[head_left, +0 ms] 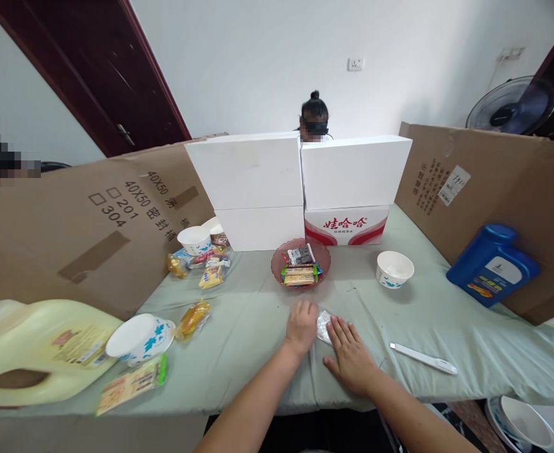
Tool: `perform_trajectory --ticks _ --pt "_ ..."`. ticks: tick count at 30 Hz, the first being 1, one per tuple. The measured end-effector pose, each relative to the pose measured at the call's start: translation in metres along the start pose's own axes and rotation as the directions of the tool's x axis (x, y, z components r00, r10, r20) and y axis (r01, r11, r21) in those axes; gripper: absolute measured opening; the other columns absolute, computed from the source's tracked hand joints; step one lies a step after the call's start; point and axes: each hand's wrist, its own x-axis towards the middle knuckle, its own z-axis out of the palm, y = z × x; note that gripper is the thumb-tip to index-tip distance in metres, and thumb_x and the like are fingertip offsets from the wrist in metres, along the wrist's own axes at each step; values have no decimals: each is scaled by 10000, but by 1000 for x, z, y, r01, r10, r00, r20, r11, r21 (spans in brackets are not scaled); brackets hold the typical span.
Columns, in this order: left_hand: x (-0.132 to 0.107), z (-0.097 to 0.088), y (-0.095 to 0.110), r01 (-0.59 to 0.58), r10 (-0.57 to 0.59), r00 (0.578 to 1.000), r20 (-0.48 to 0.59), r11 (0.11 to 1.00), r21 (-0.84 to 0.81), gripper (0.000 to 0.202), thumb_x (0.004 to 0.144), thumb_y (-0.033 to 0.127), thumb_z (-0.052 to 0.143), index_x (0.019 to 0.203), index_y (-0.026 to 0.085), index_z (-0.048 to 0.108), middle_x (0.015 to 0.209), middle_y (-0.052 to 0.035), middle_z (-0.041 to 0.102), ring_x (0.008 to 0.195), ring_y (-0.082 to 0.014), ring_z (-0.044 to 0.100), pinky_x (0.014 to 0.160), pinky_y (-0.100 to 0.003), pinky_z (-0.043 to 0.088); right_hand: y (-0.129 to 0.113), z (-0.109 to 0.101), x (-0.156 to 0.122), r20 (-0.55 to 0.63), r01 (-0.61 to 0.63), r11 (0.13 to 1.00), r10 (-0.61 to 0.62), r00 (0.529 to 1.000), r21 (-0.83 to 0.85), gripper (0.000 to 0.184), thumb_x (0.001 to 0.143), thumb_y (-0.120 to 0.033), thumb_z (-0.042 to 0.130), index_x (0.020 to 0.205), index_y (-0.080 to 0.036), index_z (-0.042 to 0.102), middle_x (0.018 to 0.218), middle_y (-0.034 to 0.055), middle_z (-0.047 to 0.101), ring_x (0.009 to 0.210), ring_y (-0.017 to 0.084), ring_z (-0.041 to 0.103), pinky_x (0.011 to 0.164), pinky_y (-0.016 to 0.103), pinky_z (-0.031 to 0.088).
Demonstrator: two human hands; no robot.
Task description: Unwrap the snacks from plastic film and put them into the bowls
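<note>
A small crumpled piece of clear, shiny plastic [324, 326] lies on the cloth between my hands. My right hand [352, 355] rests flat with its fingers stretched out, and their tips cover the right edge of the plastic. On the other side, my left hand [301, 325] is closed with curled fingers close to the plastic's left edge. What these fingers hold, if anything, is hidden. Just beyond my hands stands a reddish see-through bowl [277, 272] with several wrapped snacks [300, 274] in it.
White boxes [258, 173] rise behind the bowl, with a person [314, 113] beyond. Paper bowls [394, 269], wrapped bread [193, 319] and a white cutter-like tool [422, 358] lie around. Large bottles, yellow [69, 340] and blue [491, 264], stand near cardboard walls [111, 226].
</note>
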Motion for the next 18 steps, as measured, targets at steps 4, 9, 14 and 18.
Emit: perform_trajectory --ticks 4,9,14,18 --pt "-23 0 1 -246 244 969 -34 957 -153 188 860 128 511 1007 212 592 1050 -61 626 1008 -226 568 903 -393 469 -1 -5 1 -24 16 1000 -16 1000 -10 677 905 -456 473 1458 -97 322 1528 171 239 1412 331 220 1129 530 226" --pt "-38 4 -6 -228 211 973 -96 944 -237 145 858 179 519 988 196 579 1120 -89 592 1078 -257 539 949 -458 451 12 -12 -7 -189 58 998 -60 980 -18 310 934 -230 437 1180 -200 625 1293 80 600 1216 227 521 1010 381 414" --pt "-36 6 -7 -212 191 975 -109 947 -239 155 831 154 507 957 205 582 1093 -84 599 1059 -262 548 931 -463 463 72 -63 -8 -312 -26 999 10 950 -45 298 944 -211 375 1019 -216 664 1055 56 694 981 179 624 885 310 484" --pt "-35 6 -3 -195 181 980 -85 957 -217 163 811 141 513 948 197 580 1099 -97 593 1053 -274 543 925 -474 462 144 -126 10 -454 -300 953 248 856 -45 362 974 -258 299 1143 -171 607 1219 147 601 1163 262 521 966 428 416"
